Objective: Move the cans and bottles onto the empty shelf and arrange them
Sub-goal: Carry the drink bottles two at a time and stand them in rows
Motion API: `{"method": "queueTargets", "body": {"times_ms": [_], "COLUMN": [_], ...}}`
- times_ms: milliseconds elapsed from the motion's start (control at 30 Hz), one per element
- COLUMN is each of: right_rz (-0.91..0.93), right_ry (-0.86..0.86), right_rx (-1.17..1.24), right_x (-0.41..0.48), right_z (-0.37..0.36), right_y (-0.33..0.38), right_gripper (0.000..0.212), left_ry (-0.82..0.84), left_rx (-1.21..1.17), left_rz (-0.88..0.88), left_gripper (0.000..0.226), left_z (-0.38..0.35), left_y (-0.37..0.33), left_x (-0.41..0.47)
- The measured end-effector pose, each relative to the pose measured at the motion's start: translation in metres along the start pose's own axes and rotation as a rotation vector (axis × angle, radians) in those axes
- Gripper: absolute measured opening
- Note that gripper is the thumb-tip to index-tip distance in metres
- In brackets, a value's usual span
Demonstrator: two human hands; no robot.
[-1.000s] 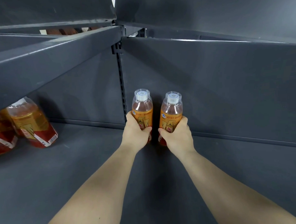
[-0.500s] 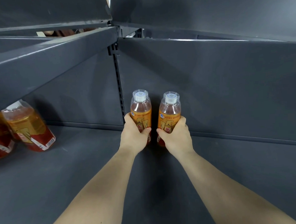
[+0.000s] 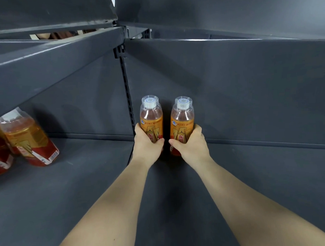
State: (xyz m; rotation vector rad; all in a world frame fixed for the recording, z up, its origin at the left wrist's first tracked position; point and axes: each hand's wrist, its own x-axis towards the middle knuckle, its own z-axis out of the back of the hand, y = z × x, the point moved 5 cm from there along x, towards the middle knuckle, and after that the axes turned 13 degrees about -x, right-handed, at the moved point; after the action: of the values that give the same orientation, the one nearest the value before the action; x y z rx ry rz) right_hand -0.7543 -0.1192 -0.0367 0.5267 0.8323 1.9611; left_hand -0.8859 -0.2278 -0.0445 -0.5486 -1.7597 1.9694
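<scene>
the left hand (image 3: pixel 147 148) gripped the left bottle (image 3: pixel 151 119), a clear plastic bottle of orange drink with a gold and red label, and the right hand (image 3: pixel 193 145) gripped the matching right bottle (image 3: pixel 182 120). the fingers (image 3: pixel 197 128) of each hand curled round the lower label. both bottles stood upright, side by side with a narrow gap, at the back of the dark grey metal shelf (image 3: pixel 86 190), close to its rear panel (image 3: pixel 230 93). against a second earlier almost nothing had shifted: same grip, same spot. the pair looked already placed, so letting go seemed the remaining step. similar bottles (image 3: pixel 27 140) stood well apart at the far left.
</scene>
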Motion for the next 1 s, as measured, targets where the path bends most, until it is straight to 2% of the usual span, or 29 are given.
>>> {"method": "queueTargets", "body": {"times_ms": [200, 400, 533, 600, 800, 1000], "right_rz": [-0.057, 0.038, 0.145, 0.175, 0.189, 0.269], "right_ry": [0.071, 0.145, 0.174, 0.191, 0.242, 0.272], "right_rx": [-0.105, -0.321, -0.433, -0.503, -0.631, -0.658], "right_x": [-0.022, -0.058, -0.095, -0.113, -0.167, -0.214], "right_z": [0.011, 0.025, 0.039, 0.044, 0.061, 0.075], "right_y": [-0.011, -0.009, -0.010, -0.015, -0.035, -0.037], "right_gripper": [0.098, 0.075, 0.064, 0.063, 0.064, 0.064], "left_ry": [-0.075, -0.023, 0.102, 0.142, 0.230, 0.262], "left_rx": [0.152, 0.333, 0.672, 0.760, 0.889, 0.968], "left_rz": [0.029, 0.010, -0.096, -0.158, -0.146, -0.157], "left_gripper": [0.061, 0.053, 0.049, 0.046, 0.061, 0.067], "left_z": [0.003, 0.005, -0.001, -0.005, -0.009, 0.003], "left_y": [-0.003, -0.009, -0.014, -0.017, -0.014, -0.023], "left_x": [-0.020, -0.059, -0.099, -0.121, -0.188, -0.249]}}
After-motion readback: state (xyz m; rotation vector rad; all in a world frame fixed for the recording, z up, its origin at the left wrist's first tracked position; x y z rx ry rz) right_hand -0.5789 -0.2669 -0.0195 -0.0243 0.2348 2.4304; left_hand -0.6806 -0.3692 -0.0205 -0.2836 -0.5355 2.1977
